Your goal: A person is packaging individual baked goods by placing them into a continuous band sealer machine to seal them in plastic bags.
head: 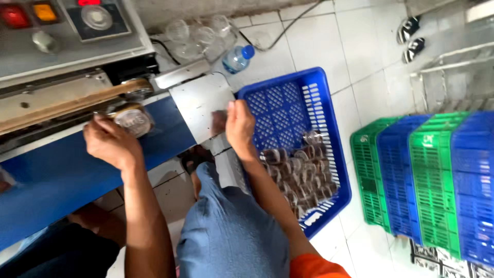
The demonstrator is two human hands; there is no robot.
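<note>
My left hand (109,141) holds a small clear sealed packet (134,121) against the blue conveyor belt (62,175) of a sealing machine (56,56), just under its sealing band. My right hand (239,128) rests on the shiny metal end plate (198,100) of the machine, fingers curled at its edge; whether it holds anything is hidden. Just right of it sits a blue plastic basket (324,98) on the floor, with several small clear packets of dark contents (298,172) piled at its near end.
A stack of green and blue crates (437,180) stands at the right. Near the wall lie a water bottle with a blue cap (237,59) and some clear plastic bags (198,36). A cable runs over the white tiled floor. A pair of shoes (410,37) lies far right.
</note>
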